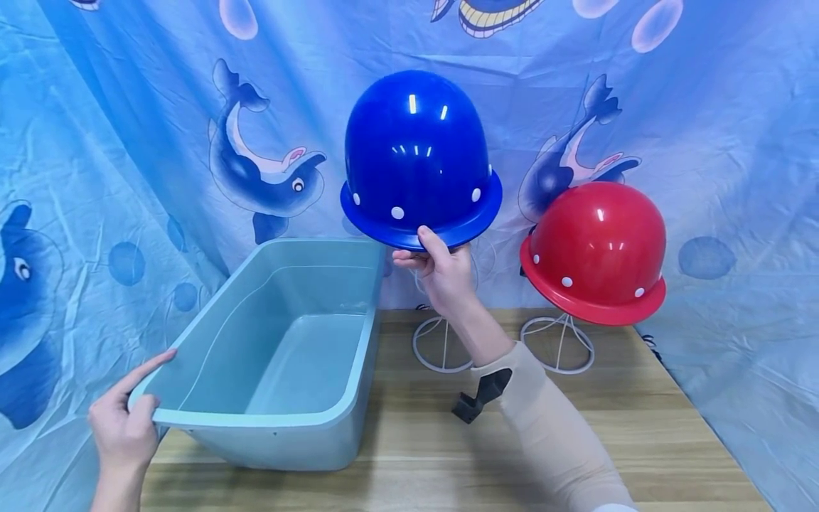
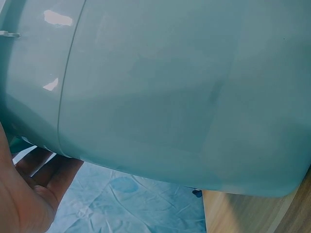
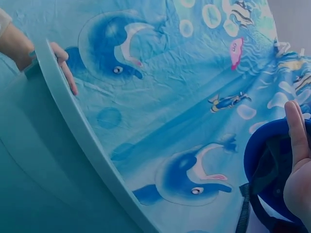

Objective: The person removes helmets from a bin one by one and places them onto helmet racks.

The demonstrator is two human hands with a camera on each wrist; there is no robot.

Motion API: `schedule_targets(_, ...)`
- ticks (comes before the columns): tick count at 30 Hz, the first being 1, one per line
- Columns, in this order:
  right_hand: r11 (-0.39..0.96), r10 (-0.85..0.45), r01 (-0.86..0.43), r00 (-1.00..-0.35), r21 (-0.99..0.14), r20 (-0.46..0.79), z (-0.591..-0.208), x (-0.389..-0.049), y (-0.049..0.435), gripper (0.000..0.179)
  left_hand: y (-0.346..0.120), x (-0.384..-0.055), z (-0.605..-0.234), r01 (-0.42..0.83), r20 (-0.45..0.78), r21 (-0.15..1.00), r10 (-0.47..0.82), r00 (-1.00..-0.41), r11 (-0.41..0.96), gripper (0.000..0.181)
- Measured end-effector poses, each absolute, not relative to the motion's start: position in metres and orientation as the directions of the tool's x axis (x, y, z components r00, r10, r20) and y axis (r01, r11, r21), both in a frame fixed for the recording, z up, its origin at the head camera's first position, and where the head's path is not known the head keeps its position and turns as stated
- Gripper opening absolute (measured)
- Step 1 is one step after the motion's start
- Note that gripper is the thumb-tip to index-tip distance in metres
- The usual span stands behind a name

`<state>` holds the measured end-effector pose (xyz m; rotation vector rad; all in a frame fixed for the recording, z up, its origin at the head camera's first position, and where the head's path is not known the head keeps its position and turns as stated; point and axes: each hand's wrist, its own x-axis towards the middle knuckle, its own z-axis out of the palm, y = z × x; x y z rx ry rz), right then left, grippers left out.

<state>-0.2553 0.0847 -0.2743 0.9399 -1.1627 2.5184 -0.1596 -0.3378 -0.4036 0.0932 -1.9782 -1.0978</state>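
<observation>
My right hand (image 1: 444, 277) pinches the front brim of a blue hard hat (image 1: 416, 149), thumb on top and fingers beneath. Upright and raised, the hat overlaps a white wire stand (image 1: 441, 346) behind it. The right wrist view looks at the underside of the hat, where a dark strap (image 3: 244, 213) hangs from it. At the near left corner, my left hand (image 1: 128, 419) grips the rim of a large teal tub (image 1: 256, 421). In the left wrist view, the tub's wall (image 2: 160, 97) fills most of the picture and partly covers the fingers.
A red hard hat (image 1: 595, 249) sits tilted on another white wire stand (image 1: 558, 346) at the right. Tub and stands are on a wooden table (image 1: 435, 455). Behind and beside it hangs a blue curtain (image 1: 397, 43) printed with dolphins.
</observation>
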Motion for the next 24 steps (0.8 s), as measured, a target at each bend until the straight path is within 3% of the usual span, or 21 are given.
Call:
schedule_targets(15, -0.644, 0.139, -0.527, -0.793, -0.554, 0.593, -0.278, -0.256, 0.104, 0.035, -0.336, -0.157, -0.402, 0.295, 0.627, 0.731, -0.435, -0.647, 0.615, 0.063)
schedule_targets(24, -0.629, 0.151, -0.529, -0.802, -0.57, 0.579, -0.283, -0.253, 0.109, 0.036, -0.341, -0.159, -0.404, 0.322, 0.646, 0.72, -0.423, -0.635, 0.615, 0.064)
